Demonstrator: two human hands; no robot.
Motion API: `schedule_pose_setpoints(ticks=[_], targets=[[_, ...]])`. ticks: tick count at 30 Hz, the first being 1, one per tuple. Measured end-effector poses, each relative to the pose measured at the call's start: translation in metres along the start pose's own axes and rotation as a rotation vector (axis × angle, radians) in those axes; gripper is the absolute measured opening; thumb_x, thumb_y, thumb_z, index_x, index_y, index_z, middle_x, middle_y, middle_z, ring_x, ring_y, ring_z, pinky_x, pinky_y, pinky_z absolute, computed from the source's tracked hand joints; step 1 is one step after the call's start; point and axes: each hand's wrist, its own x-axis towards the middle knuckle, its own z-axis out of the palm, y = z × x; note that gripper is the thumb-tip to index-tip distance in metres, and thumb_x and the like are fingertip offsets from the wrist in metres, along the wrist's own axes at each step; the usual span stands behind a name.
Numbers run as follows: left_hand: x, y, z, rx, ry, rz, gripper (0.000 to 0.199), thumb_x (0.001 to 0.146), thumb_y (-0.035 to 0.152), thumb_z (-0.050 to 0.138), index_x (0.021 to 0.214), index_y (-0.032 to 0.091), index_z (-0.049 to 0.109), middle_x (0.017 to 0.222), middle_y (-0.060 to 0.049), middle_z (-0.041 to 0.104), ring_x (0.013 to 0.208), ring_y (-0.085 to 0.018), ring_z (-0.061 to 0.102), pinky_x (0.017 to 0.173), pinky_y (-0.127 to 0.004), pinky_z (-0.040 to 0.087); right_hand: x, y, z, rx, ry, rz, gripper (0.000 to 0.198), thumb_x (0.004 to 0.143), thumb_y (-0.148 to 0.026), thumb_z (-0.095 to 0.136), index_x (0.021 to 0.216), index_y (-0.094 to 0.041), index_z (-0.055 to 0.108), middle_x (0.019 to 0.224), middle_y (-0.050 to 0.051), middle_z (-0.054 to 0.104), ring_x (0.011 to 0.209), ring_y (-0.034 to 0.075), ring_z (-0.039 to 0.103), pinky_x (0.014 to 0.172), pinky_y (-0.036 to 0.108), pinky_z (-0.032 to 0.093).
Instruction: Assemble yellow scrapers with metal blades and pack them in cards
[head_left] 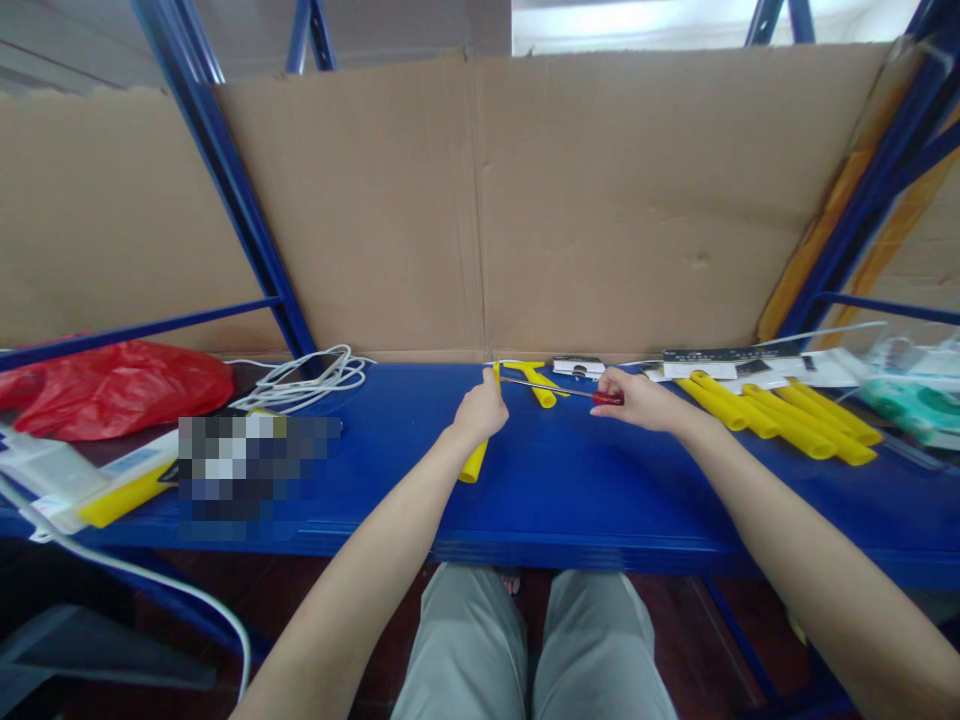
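My left hand [481, 410] is closed around a yellow plastic handle [473, 464], whose lower end sticks out below my fist. My right hand [636, 398] grips the red grip of a screwdriver [608, 398]. Its metal shaft runs left, and the tip meets the top of the yellow handle beside my left fingers. I cannot tell exactly what the tip touches. Between and behind my hands, a second yellow T-shaped handle [541, 392] lies on the blue shelf [577, 490].
Several yellow handles [806, 425] lie in a row at right, near a clear and green plastic bag [919, 395]. At left are a red plastic bag [124, 385], a coiled white cable [322, 378] and another yellow piece [126, 497]. A cardboard sheet [600, 200] stands behind the shelf.
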Motion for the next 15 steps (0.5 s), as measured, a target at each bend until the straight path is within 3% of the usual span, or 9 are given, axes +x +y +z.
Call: schedule_pose_setpoints(ticks=[3, 10, 15], targets=[[-0.0004, 0.0005, -0.0004, 0.004, -0.003, -0.009, 0.038, 0.085, 0.016, 0.044, 0.122, 0.013, 0.035, 0.11, -0.021, 0.065, 0.101, -0.029, 0.065, 0.082, -0.035, 0.048, -0.0003, 0.0019, 0.0001, -0.024, 0.02, 0.004, 0.018, 0.073, -0.035, 0.062, 0.074, -0.022, 0.049, 0.071, 0.002, 0.065, 0.058, 0.016, 0.057, 0.052, 0.025, 0.039], [0.0002, -0.0011, 0.0001, -0.003, 0.0, 0.005, 0.035, 0.086, 0.016, 0.043, 0.119, 0.012, 0.036, 0.112, -0.024, 0.063, 0.101, -0.031, 0.064, 0.082, -0.037, 0.048, -0.0016, -0.0027, -0.0012, -0.015, -0.016, -0.054, 0.018, 0.082, -0.037, 0.05, 0.075, -0.022, 0.057, 0.072, 0.004, 0.068, 0.064, 0.018, 0.06, 0.057, 0.027, 0.042], [0.0005, -0.0013, 0.0007, 0.015, 0.003, 0.012, 0.034, 0.086, 0.016, 0.042, 0.119, 0.011, 0.035, 0.111, -0.024, 0.063, 0.1, -0.031, 0.065, 0.08, -0.036, 0.048, -0.0001, -0.0005, 0.0017, 0.039, -0.02, -0.003, 0.017, 0.074, -0.037, 0.059, 0.076, -0.022, 0.051, 0.075, 0.005, 0.067, 0.064, 0.019, 0.06, 0.057, 0.028, 0.043]])
